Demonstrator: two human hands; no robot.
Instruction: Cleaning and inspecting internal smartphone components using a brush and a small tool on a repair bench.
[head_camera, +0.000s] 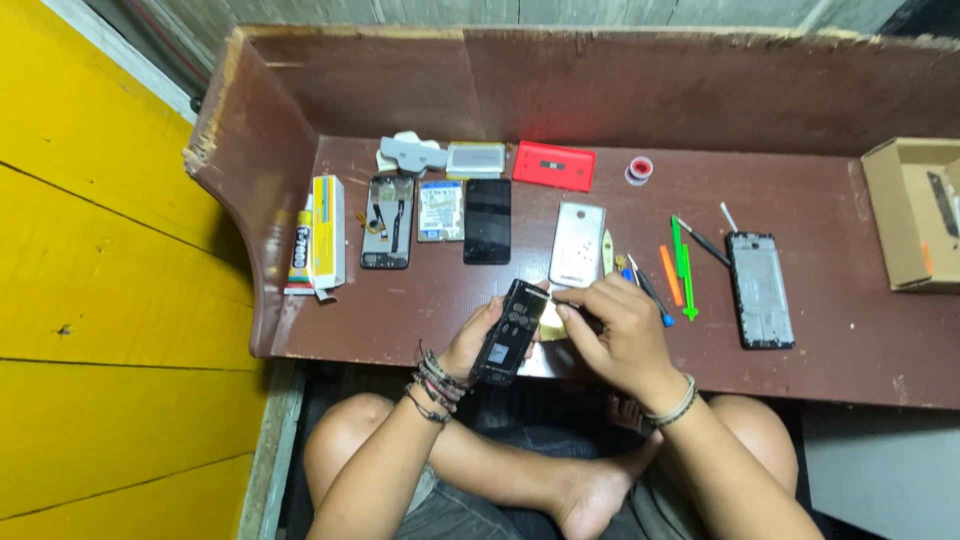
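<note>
My left hand (470, 340) grips an opened black phone (510, 333) with its back removed, tilted over the near edge of the brown wooden table (420, 310). My right hand (620, 330) rests its fingertips on the phone's upper end, pinched together there; whether it holds a small tool I cannot tell. A silver back cover (577, 244) lies just beyond the hands.
Along the table lie a glue tube and its box (318, 235), an opened phone frame (387, 222), a hard drive (440, 210), a black phone (487, 220), a red cover (553, 165), a tape roll (639, 169), coloured pry tools (680, 265), another phone frame (760, 290). A cardboard box (912, 212) stands right.
</note>
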